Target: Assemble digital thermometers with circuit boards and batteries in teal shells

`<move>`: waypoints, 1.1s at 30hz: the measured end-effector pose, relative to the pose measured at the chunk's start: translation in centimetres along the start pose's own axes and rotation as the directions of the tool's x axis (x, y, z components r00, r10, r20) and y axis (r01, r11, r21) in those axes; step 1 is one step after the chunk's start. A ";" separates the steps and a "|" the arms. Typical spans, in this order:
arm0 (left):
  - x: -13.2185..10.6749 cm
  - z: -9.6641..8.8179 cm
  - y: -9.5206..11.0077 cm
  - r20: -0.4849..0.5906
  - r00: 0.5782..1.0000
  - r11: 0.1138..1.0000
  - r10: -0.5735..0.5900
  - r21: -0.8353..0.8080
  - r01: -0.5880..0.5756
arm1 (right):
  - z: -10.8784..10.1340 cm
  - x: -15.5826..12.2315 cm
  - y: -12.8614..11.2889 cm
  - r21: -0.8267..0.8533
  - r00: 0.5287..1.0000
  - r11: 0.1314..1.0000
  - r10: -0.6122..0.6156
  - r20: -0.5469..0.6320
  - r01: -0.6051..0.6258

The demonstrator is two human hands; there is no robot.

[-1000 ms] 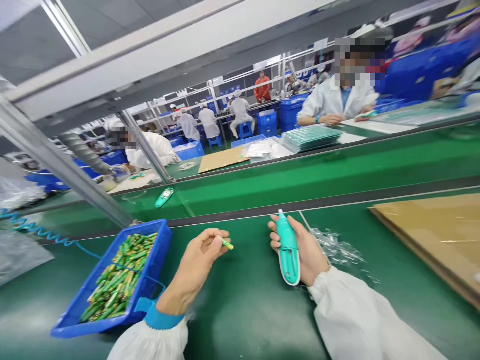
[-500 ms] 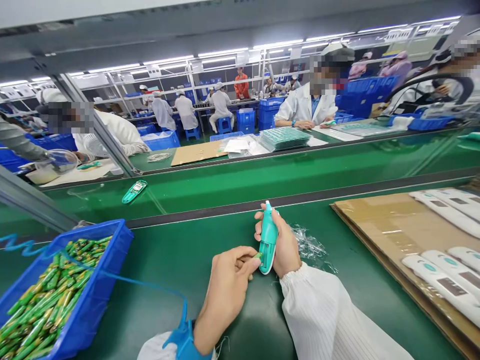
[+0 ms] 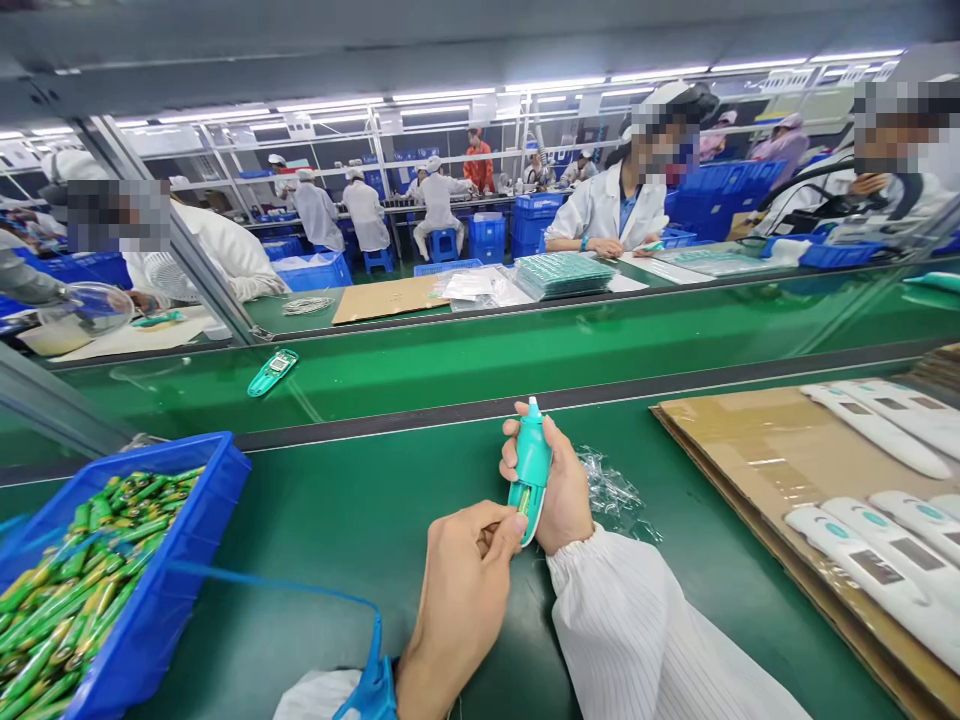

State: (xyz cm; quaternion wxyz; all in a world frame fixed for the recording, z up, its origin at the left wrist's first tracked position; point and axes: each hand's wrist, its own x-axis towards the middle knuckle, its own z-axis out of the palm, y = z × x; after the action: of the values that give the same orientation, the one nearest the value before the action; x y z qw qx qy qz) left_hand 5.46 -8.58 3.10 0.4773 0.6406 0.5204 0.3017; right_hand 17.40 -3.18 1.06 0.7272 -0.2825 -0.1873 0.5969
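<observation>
One slip is the main risk here. The left hand pinches a slim green battery between thumb and fingertips, and so small a grip could lose it if it catches on the edge of the opening in the teal handheld device. Pushed in at an angle or the wrong way round, the battery could jam or scuff the casing. If the right hand loosened, the device could drop onto the green bench. The blue wrist-strap lead, lying across the bench to the left of the device, could also snag the left forearm.

The right hand curls around the device, its fingers wrapped behind the body and the narrow tip pointing up above them. The battery sits at the device's front face, held by the left hand just below and to the left; whether its end is already inside the opening is too small to tell. A blue plastic tray heaped with similar green batteries lies well left of the device. Crumpled clear film lies just right of it, and a cardboard sheet carrying white wrapped devices lies farther right.
</observation>
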 end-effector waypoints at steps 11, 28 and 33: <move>1.0 1.4 -1.6 -0.083 0.991 0.939 -0.104 -0.337 0.070 | 0.8 -1.0 0.2 0.064 0.998 0.996 0.056 0.026 -0.058; 1.0 -0.4 -0.8 0.245 0.969 0.833 -0.036 -0.528 0.164 | 1.1 -1.8 0.5 -0.015 0.977 0.982 0.187 0.100 -0.186; 1.2 -1.3 -0.9 0.322 0.943 0.793 -0.081 -0.552 0.257 | 1.1 -1.7 0.4 -0.004 0.988 0.990 0.142 0.062 -0.142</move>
State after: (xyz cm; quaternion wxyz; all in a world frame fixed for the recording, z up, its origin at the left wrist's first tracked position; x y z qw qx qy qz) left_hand 4.33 -7.03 2.61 0.7456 0.4484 0.3842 0.3087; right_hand 16.10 -4.60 1.77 0.6766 -0.2763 -0.1893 0.6557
